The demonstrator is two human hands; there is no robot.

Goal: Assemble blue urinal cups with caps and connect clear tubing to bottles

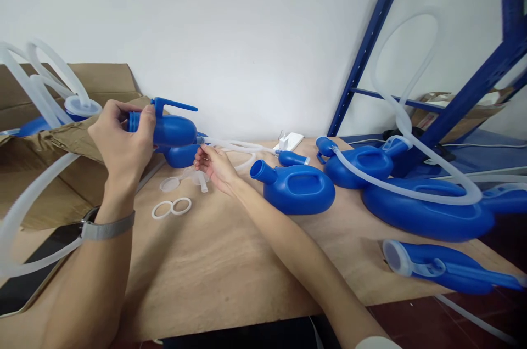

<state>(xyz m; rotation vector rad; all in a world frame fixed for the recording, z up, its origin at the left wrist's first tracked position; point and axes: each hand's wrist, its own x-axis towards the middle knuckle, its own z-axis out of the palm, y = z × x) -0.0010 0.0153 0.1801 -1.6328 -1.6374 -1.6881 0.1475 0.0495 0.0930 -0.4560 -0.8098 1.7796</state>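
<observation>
My left hand [129, 132] is wrapped round the ringed neck of a small blue bottle [177, 129] with a side handle, raised above the table at the left. Over the table, my right hand [214, 169] has its fingers curled beside the tip of a clear tube [218, 143]; whether they grip it is hidden. Two white rings [181, 206] lie touching in front of a clear round cap [169, 184]. Behind the small bottle sits another blue bottle [181, 156]. A large blue bottle [300, 190] with an open neck stands right of my right hand.
An open cardboard box [53, 190] with tubes and blue bottles is at the left, beside a dark tablet [41, 261]. More blue bottles [428, 209] with a looping tube crowd the right. A white charger [284, 142] sits near the wall; a blue metal shelf [370, 44] rises behind.
</observation>
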